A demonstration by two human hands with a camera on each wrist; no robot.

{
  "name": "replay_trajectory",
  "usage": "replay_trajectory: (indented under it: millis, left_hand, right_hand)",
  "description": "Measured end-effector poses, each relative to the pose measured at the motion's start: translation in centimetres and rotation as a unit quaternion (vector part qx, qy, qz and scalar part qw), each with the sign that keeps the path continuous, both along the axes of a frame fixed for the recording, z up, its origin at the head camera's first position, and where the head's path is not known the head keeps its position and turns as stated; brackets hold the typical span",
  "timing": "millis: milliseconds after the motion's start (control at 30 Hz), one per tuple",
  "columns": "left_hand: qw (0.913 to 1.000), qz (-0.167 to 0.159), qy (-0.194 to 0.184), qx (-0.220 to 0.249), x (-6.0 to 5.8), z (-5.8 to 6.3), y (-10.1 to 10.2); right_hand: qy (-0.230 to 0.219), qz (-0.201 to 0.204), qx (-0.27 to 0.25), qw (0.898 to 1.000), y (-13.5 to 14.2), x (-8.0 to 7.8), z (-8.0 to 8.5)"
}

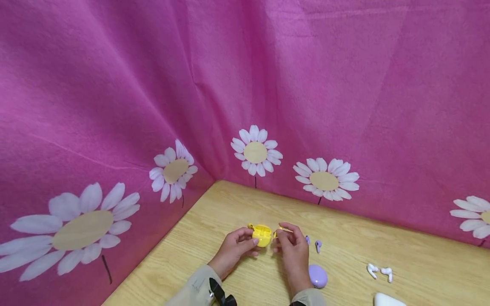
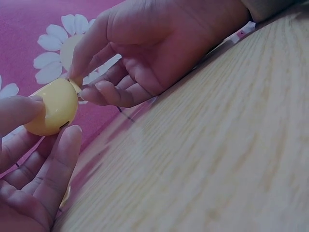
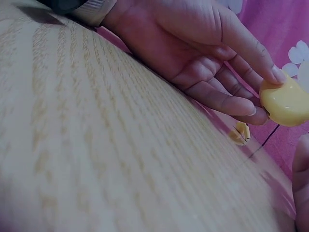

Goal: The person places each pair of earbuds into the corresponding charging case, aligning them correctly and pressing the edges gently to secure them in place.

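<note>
In the head view my left hand holds a yellow earbud case between thumb and fingers, its lid raised and the inside facing up. At the case's right side, my right hand pinches a small yellow earbud, mostly hidden by the fingers. The left wrist view has the right fingertips right beside the case, at its far edge. Another yellow earbud lies on the table near the left hand's fingers in the right wrist view. What sits inside the case is too small to tell.
Right of the right hand lie purple earbuds and a round purple case. Two white earbuds and a white case are farther right on the wooden table. A pink curtain with daisies encloses the back and left.
</note>
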State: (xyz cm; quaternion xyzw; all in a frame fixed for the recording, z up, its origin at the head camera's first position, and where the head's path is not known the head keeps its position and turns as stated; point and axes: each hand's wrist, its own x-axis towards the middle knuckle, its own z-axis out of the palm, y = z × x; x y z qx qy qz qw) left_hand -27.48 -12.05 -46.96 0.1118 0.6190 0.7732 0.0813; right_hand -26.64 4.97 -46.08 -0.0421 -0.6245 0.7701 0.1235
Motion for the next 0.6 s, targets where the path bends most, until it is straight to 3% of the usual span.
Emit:
replay_trajectory:
  millis: [300, 600]
  left_hand:
    - [1.0, 0.002, -0.005, -0.007, 0.02, -0.17, -0.25]
    - [0.9999, -0.006, -0.005, -0.015, 0.17, 0.4, 0.07]
  right_hand:
    - [-0.001, 0.016, -0.045, 0.999, -0.21, -0.09, -0.01]
    - [-0.022, 0.01, -0.086, 0.996, 0.26, 0.02, 0.4]
